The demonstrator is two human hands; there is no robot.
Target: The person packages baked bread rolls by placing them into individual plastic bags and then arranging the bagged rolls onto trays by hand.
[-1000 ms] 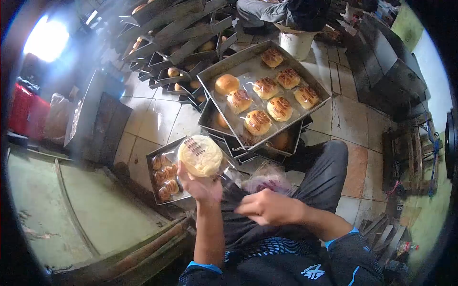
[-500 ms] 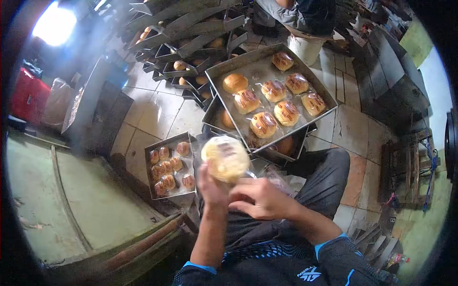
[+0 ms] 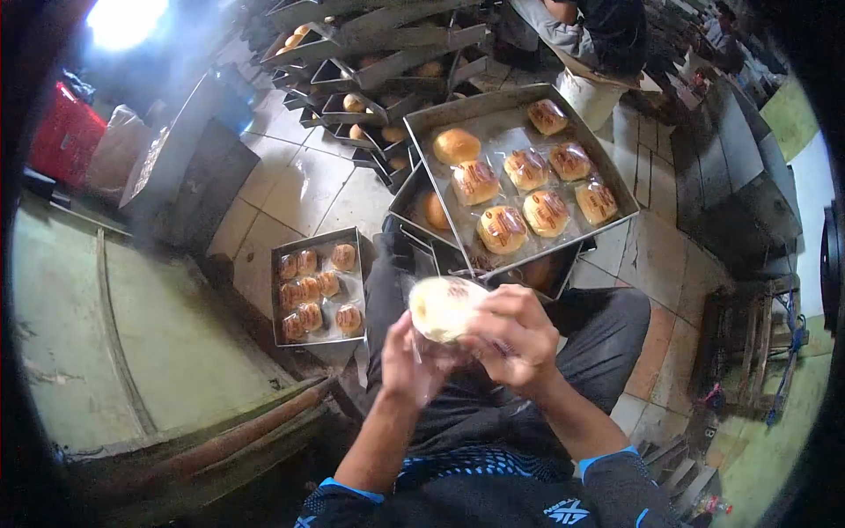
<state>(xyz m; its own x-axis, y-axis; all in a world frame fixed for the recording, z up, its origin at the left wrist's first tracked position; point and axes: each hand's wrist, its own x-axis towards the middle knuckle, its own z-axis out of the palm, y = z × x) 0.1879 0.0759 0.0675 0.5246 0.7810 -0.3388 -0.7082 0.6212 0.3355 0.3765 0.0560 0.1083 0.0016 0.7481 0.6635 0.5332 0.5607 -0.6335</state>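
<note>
A pale round bun (image 3: 440, 308) in a clear printed wrapper is held up in front of my lap, tilted. My right hand (image 3: 518, 341) grips it from the right, with fingers curled over its side. Against the lower left of the bun and its wrapper, my left hand (image 3: 412, 363) is closed; its fingertips are smeared by motion. Just beyond, a large metal tray (image 3: 506, 114) carries several wrapped buns (image 3: 502, 229) and one glossy brown bun (image 3: 456, 146) at its left corner, which looks unwrapped.
Another tray (image 3: 348, 236) of wrapped buns lies on the tiled floor at the left. Stacked metal trays (image 3: 378, 79) with buns stand behind. A green panel (image 3: 194, 343) borders the left; a person's arm (image 3: 563, 11) and a white bucket (image 3: 588, 99) are at the top.
The bun has moved slightly right and down, and has tilted. My right hand has come up to grip its right side, while my left hand has slid lower.
</note>
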